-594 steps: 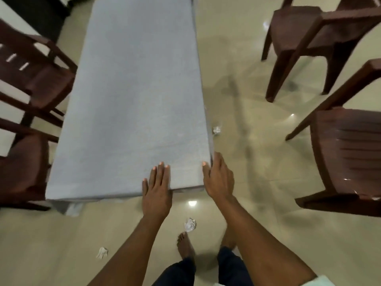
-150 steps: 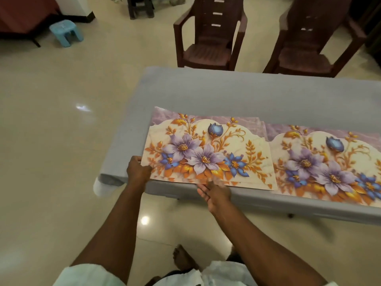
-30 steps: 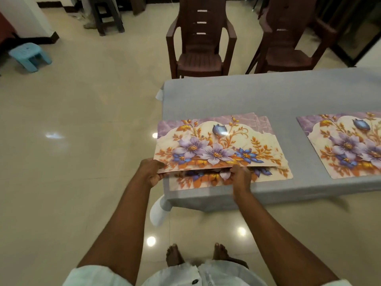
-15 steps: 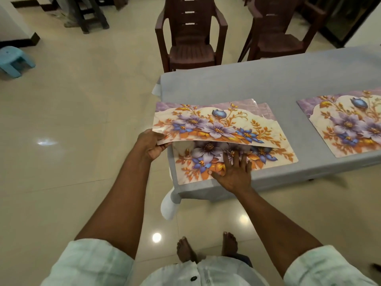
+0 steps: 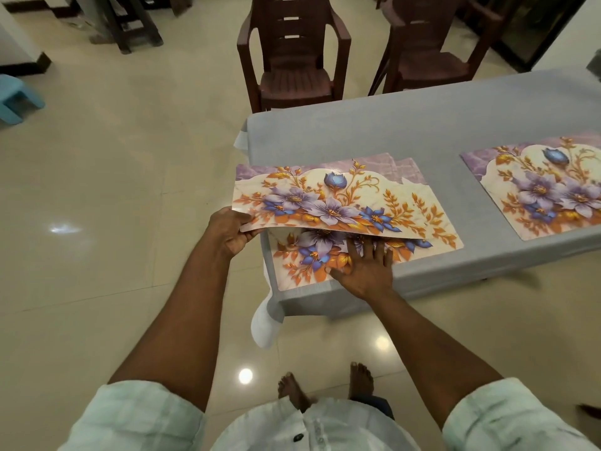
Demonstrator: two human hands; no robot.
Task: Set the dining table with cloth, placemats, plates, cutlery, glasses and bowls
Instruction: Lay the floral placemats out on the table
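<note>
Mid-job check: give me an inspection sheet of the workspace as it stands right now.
Surface: table under grey cloth, lying smooth.
Job's things: lifted placemats raised at the near-left edge; bottom placemat flat on the cloth; another placemat laid to the right. No plates, cutlery, glasses or bowls seen.
Clutter: nothing seen.
Hands: left hand grips the lifted placemats' corner; right hand presses flat on the bottom placemat.
Cables: nothing seen.
Surroundings: two brown chairs beyond the table, blue stool far left.
</note>
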